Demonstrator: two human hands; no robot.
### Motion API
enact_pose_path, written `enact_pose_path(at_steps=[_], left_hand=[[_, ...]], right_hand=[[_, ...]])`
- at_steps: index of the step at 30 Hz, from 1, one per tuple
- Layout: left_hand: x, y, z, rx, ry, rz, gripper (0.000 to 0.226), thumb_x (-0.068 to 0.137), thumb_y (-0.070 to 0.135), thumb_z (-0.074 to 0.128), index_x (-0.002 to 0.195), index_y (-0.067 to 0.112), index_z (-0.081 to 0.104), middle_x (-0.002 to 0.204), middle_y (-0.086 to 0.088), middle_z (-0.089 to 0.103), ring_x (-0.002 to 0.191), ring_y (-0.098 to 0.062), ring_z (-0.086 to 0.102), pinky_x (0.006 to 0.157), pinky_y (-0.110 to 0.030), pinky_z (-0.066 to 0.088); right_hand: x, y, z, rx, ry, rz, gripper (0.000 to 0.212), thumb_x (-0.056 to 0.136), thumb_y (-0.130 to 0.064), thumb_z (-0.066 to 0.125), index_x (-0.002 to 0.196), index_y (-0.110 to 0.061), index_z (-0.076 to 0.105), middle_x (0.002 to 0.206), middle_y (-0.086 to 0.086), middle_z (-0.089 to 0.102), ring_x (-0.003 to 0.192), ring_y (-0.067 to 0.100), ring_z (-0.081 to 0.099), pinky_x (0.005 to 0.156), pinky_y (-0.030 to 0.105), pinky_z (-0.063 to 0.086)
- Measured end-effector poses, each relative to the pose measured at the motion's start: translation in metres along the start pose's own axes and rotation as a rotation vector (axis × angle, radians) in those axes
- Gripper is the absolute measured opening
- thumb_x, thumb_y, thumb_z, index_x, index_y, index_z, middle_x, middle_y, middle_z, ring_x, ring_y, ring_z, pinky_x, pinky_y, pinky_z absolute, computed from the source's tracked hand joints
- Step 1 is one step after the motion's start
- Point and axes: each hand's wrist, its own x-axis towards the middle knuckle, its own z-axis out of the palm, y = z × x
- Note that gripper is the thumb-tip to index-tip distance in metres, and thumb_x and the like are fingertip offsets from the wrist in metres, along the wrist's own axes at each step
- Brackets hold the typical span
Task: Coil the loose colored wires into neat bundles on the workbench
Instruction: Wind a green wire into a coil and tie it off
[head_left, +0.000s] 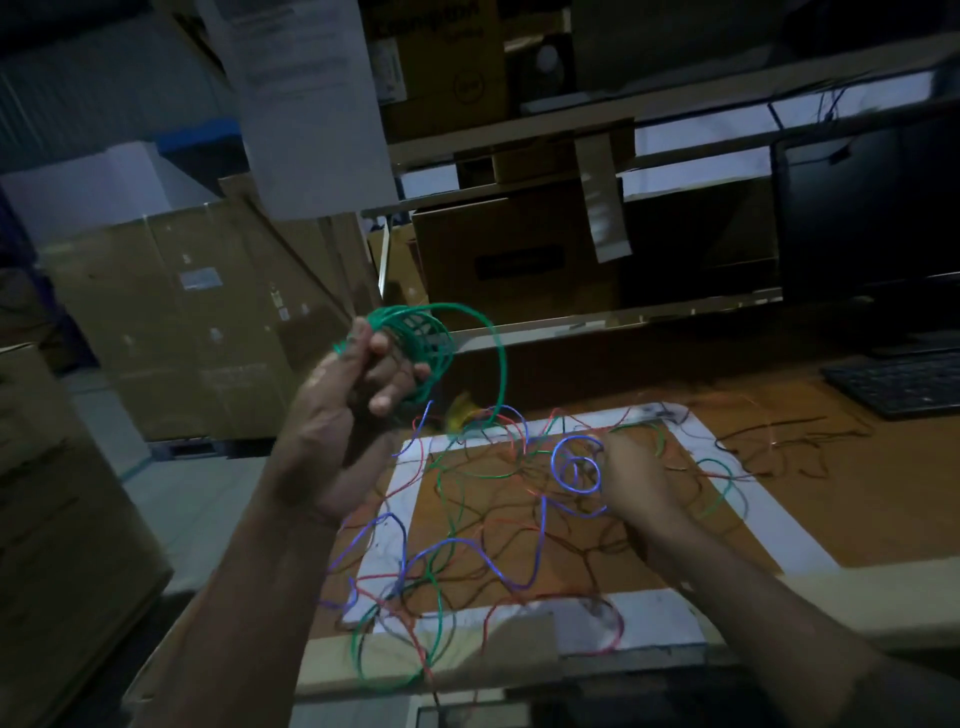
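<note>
My left hand (358, 384) is raised above the workbench's left edge and grips a coil of green wire (423, 340). A loose green strand (501, 364) arcs from the coil down to the pile. A tangle of blue, red, green and dark wires (467, 551) lies spread over the workbench (831, 499). My right hand (636, 480) is down in the pile with curled fingers, next to small blue wire loops (576, 467); whether it holds them is not plain in the dim, blurred view.
A white-bordered mat (748, 499) lies under the wires. A keyboard (904, 382) and a dark monitor (867, 218) stand at the right. Cardboard boxes (197, 322) stack at the left and behind. Thin dark wires (789, 436) trail to the right. A yellow object (460, 413) lies near the mat's far edge.
</note>
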Motion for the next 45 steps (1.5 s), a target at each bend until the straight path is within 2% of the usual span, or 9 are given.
enact_pose_path(at_steps=[4, 9, 12, 15, 21, 25, 30, 33, 45], left_hand=[[0.011, 0.0, -0.009, 0.197, 0.064, 0.066, 0.025, 0.104, 0.03, 0.046, 0.087, 0.015, 0.057, 0.054, 0.012, 0.033, 0.046, -0.004, 0.034, 0.083, -0.022, 0.054], [0.014, -0.022, -0.026, 0.275, 0.214, 0.03, 0.027, 0.109, 0.028, 0.044, 0.089, 0.013, 0.056, 0.056, 0.009, 0.037, 0.051, -0.006, 0.037, 0.079, -0.02, 0.052], [0.012, -0.037, -0.027, 0.515, 0.27, 0.021, 0.03, 0.109, 0.029, 0.046, 0.089, 0.01, 0.059, 0.069, -0.007, 0.044, 0.058, -0.01, 0.043, 0.059, -0.016, 0.046], [0.008, -0.053, -0.025, 0.668, 0.233, -0.002, 0.035, 0.11, 0.03, 0.044, 0.087, 0.009, 0.06, 0.062, -0.004, 0.048, 0.059, -0.011, 0.047, 0.068, -0.026, 0.043], [-0.002, -0.073, -0.016, 0.687, 0.15, -0.09, 0.034, 0.11, 0.031, 0.044, 0.084, 0.014, 0.059, 0.057, 0.004, 0.05, 0.06, -0.008, 0.056, 0.087, -0.038, 0.043], [-0.003, -0.075, -0.011, 0.694, 0.136, -0.065, 0.034, 0.11, 0.03, 0.043, 0.088, 0.011, 0.061, 0.058, 0.002, 0.055, 0.062, -0.016, 0.053, 0.068, -0.029, 0.047], [-0.004, -0.066, -0.012, 0.323, 0.149, -0.183, 0.029, 0.108, 0.03, 0.046, 0.09, 0.012, 0.058, 0.056, 0.005, 0.045, 0.051, -0.01, 0.048, 0.075, -0.027, 0.052], [-0.008, -0.057, -0.009, -0.102, 0.154, -0.227, 0.025, 0.106, 0.029, 0.049, 0.09, 0.012, 0.058, 0.055, 0.01, 0.038, 0.04, -0.003, 0.033, 0.084, -0.029, 0.054], [-0.01, -0.045, -0.007, -0.312, 0.401, -0.13, 0.016, 0.105, 0.025, 0.053, 0.094, 0.015, 0.057, 0.069, 0.009, 0.059, 0.041, -0.003, 0.038, 0.077, -0.026, 0.056]], right_hand=[[-0.006, -0.001, 0.0, -0.028, 0.011, 0.085, 0.027, 0.098, -0.035, 0.064, 0.089, -0.011, 0.055, 0.09, 0.01, 0.067, 0.084, 0.035, 0.063, 0.066, 0.04, 0.051], [-0.001, -0.01, -0.012, 0.489, -0.161, 0.165, 0.038, 0.087, -0.012, 0.078, 0.112, -0.012, 0.049, 0.096, 0.012, 0.064, 0.058, 0.023, 0.066, 0.047, 0.036, 0.05], [-0.002, -0.014, -0.024, 0.269, -0.088, 0.041, 0.041, 0.083, -0.015, 0.077, 0.116, -0.019, 0.054, 0.11, 0.008, 0.064, 0.084, 0.022, 0.067, 0.071, 0.038, 0.058], [-0.014, -0.022, -0.04, 0.074, 0.062, -0.074, 0.029, 0.094, -0.016, 0.061, 0.123, -0.02, 0.063, 0.12, 0.003, 0.059, 0.108, 0.022, 0.059, 0.085, 0.031, 0.046], [-0.036, -0.06, -0.062, 0.465, 0.177, -0.16, 0.029, 0.108, -0.024, 0.04, 0.12, -0.019, 0.066, 0.114, -0.005, 0.065, 0.104, 0.009, 0.062, 0.086, 0.034, 0.054], [-0.052, -0.08, -0.073, 0.793, -0.122, -0.064, 0.033, 0.105, -0.046, 0.043, 0.122, -0.022, 0.059, 0.098, -0.003, 0.077, 0.092, 0.006, 0.072, 0.077, 0.027, 0.052], [-0.056, -0.081, -0.058, 0.946, -0.112, -0.086, 0.017, 0.104, -0.007, 0.051, 0.12, -0.007, 0.047, 0.083, 0.012, 0.065, 0.064, 0.017, 0.069, 0.064, 0.03, 0.062], [-0.05, -0.07, -0.052, 0.832, 0.083, -0.062, 0.007, 0.104, -0.013, 0.054, 0.105, -0.009, 0.048, 0.08, 0.008, 0.06, 0.05, 0.009, 0.058, 0.049, 0.026, 0.054], [-0.064, -0.062, -0.029, 0.452, 0.263, -0.423, 0.006, 0.099, -0.025, 0.062, 0.096, -0.022, 0.058, 0.091, -0.009, 0.057, 0.083, 0.007, 0.057, 0.069, 0.029, 0.05]])
